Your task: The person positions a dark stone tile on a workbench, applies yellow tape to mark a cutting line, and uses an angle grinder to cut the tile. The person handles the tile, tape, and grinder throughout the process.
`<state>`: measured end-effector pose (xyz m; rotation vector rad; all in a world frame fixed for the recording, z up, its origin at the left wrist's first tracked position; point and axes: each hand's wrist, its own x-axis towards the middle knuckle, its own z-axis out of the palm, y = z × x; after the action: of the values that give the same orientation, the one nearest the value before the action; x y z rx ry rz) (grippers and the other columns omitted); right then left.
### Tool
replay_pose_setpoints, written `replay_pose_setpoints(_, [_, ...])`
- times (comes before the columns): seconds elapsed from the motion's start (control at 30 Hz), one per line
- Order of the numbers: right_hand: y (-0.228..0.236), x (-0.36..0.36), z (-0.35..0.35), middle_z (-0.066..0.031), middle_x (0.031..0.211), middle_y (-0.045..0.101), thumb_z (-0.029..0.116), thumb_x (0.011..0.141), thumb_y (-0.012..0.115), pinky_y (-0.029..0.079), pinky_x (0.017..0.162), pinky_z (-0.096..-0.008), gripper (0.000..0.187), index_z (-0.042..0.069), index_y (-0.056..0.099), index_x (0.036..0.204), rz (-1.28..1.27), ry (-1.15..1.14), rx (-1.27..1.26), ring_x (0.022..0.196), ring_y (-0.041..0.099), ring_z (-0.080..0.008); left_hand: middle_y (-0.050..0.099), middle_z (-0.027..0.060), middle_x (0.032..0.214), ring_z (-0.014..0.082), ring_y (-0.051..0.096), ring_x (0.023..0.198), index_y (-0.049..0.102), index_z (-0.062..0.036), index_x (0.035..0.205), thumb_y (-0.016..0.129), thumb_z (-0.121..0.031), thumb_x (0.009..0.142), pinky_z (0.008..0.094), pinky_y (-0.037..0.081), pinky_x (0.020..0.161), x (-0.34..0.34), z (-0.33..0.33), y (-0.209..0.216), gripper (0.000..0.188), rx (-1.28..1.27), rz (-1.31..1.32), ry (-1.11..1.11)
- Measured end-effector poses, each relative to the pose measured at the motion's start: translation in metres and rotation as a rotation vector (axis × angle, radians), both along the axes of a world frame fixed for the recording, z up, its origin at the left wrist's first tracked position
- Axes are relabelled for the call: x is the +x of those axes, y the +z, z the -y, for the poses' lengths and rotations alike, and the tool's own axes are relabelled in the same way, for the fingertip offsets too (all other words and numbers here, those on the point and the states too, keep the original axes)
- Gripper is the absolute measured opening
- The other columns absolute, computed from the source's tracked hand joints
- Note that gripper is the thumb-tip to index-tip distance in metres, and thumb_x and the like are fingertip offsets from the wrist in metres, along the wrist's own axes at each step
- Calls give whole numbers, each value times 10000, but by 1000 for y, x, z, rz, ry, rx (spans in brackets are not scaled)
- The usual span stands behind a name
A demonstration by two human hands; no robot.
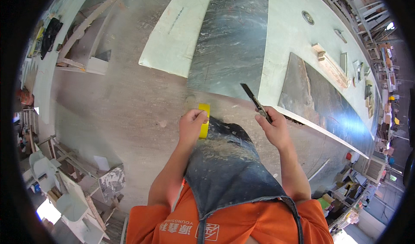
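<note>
My left hand (pixel 190 125) is closed on a yellow roll of tape (pixel 203 133), seen edge-on in front of my dark apron (pixel 229 162). In my right hand (pixel 277 126) is a utility knife (pixel 251 95), its dark blade extended and pointing up and to the left. The two hands are apart, and the blade touches nothing that I can see. Ahead of them lies a dark grey veined stone slab (pixel 233 41), with a pale greenish sheet (pixel 170 36) along its left side.
To the right, a pale work surface (pixel 285 32) bears a second dark slab (pixel 320 92), a grinding disc (pixel 308 17) and a wooden piece (pixel 332 66). A wooden frame (pixel 82 30) stands at the far left. Stacked white panels (pixel 71 205) are at the lower left, over a dusty floor (pixel 125 114).
</note>
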<state>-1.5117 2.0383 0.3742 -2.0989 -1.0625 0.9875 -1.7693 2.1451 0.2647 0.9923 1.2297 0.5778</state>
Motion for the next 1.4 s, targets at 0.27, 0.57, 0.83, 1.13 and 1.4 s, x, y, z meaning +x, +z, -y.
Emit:
replay_pose_setpoints(0.27, [-12, -105, -45, -43, 944, 675, 251, 917, 791, 524, 810, -307, 362, 2, 632, 1126, -763, 163, 82, 884, 612, -125, 747, 96, 1050, 132, 676, 973, 717, 41, 1116, 647, -127, 983, 278, 516, 891, -32, 11, 156, 225, 160, -13, 138])
replay_pose_setpoints(0.57, [25, -189, -114, -109, 1086, 690, 165, 898, 779, 526, 888, -367, 432, 19, 603, 1265, -726, 213, 287, 991, 647, -202, 726, 114, 1150, 180, 667, 1056, 723, 34, 1123, 645, -56, 973, 322, 503, 983, -80, -39, 195, 192, 428, 110, 203])
replay_pose_setpoints(0.83, [33, -299, -232, -157, 1047, 698, 182, 887, 782, 526, 868, -388, 416, 27, 629, 1241, -582, 237, 281, 963, 667, -285, 655, 156, 1247, 233, 602, 1179, 718, 44, 1058, 661, -69, 950, 362, 447, 1051, -201, -166, 180, 167, 916, -203, 183])
replay_pose_setpoints(1.13, [45, -406, -359, -94, 924, 635, 87, 803, 853, 483, 766, -380, 292, 88, 582, 910, 11, 324, 865, 810, 608, -259, 623, 122, 1237, 199, 597, 1140, 713, 17, 1108, 701, -89, 958, 316, 465, 1007, -302, -312, 170, 184, 544, 210, 337])
replay_pose_setpoints(1.4, [33, -408, -472, -201, 1075, 676, 35, 765, 850, 498, 851, -430, 307, 84, 551, 819, -5, 338, 1034, 926, 658, -352, 574, 113, 1374, 210, 562, 1243, 618, 28, 1298, 690, -146, 978, 328, 456, 1040, -308, -412, 173, 371, 408, 295, 233])
